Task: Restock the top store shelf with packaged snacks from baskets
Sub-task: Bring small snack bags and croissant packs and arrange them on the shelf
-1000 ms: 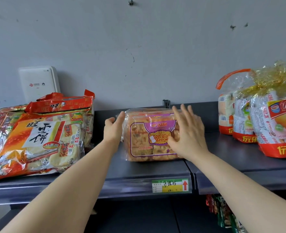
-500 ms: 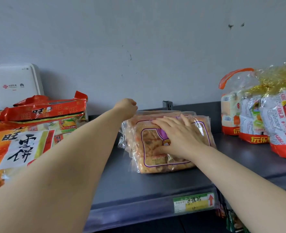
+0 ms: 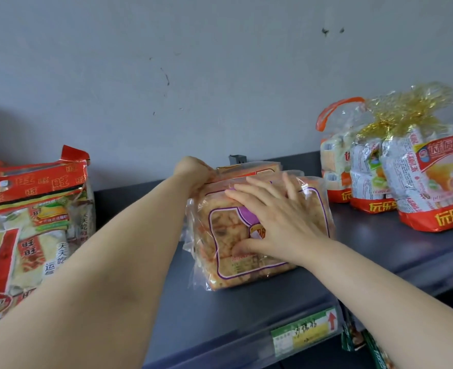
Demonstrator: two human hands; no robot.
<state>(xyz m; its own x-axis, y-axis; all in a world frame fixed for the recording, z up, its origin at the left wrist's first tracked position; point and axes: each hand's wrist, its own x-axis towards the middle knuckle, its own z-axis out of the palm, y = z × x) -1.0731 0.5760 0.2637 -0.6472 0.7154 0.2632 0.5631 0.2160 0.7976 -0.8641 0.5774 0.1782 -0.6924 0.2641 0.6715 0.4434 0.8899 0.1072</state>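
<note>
- Cut off by the left frame edge: red rice-cracker bags (image 3: 33,209), on the shelf (image 3: 220,315), apart from the packs.
- Cut off at the right edge: cake bags (image 3: 419,187) topped with a gold bow (image 3: 406,110), on the same shelf.
- Mostly hidden behind the front snack pack (image 3: 220,235): a rear snack pack (image 3: 249,169), only its top strip showing, touching the front one.
- Covered by the right hand (image 3: 275,222): most of the front pack's purple label, print unreadable.
- Too blurred to read: price tag (image 3: 303,334) on the shelf's front lip.
- Right hand: laid flat on the front pack's face, fingers straight and spread, thumb low, pressing the clear wrapper; forearm reaching in from lower right.
- Left hand (image 3: 193,173): seen from the back, curled at the packs' upper left corner, touching the wrapper; fingertips hidden, so cannot tell whether pinching anything.
- Both packs: standing on edge mid-shelf, near the grey wall (image 3: 220,75).
</note>
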